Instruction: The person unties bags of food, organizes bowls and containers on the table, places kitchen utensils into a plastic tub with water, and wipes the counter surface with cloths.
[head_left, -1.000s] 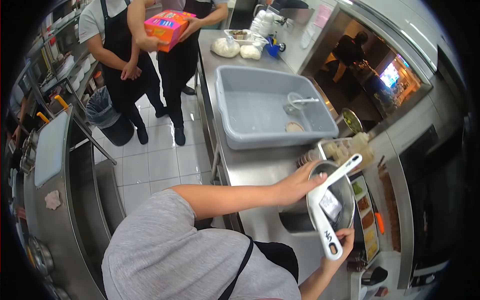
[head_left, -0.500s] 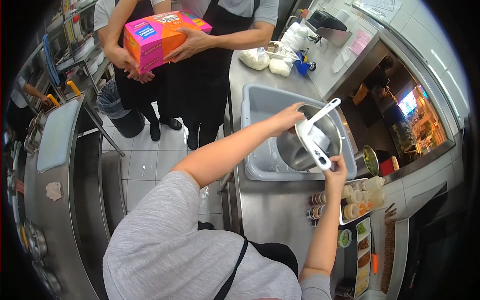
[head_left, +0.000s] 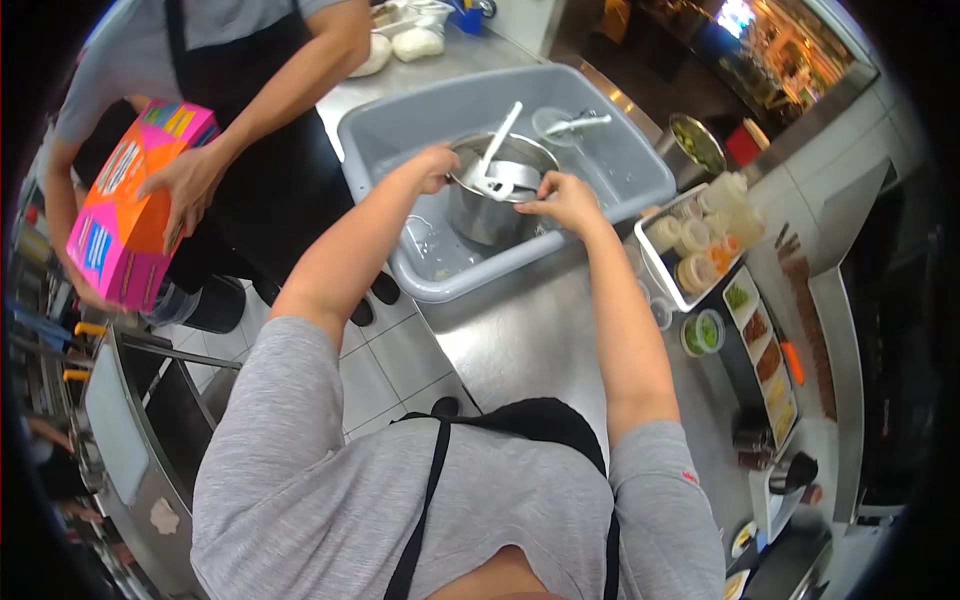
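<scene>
A steel pot (head_left: 487,218) sits upright inside a grey plastic tub (head_left: 440,288). My left hand (head_left: 433,168) is closed on the left side of its rim. My right hand (head_left: 567,202) pinches the near right rim, close to the end of a white utensil. White-handled utensils (head_left: 497,150) and a metal piece stand or lie in the pot; their lower parts are hidden. Beside the pot in the tub lie a clear round lid or dish (head_left: 560,122) and a white utensil (head_left: 580,123).
A co-worker (head_left: 250,90) stands at left holding a pink and orange box (head_left: 140,205). Right of the tub are a white tray of squeeze bottles (head_left: 697,240), a pot with green contents (head_left: 693,150) and a green-filled container (head_left: 703,332). White bags (head_left: 417,43) lie beyond the tub.
Both hands have brought the pot from tilted to upright and lower in the tub. My view has shifted, and the co-worker with the box is closer at left.
</scene>
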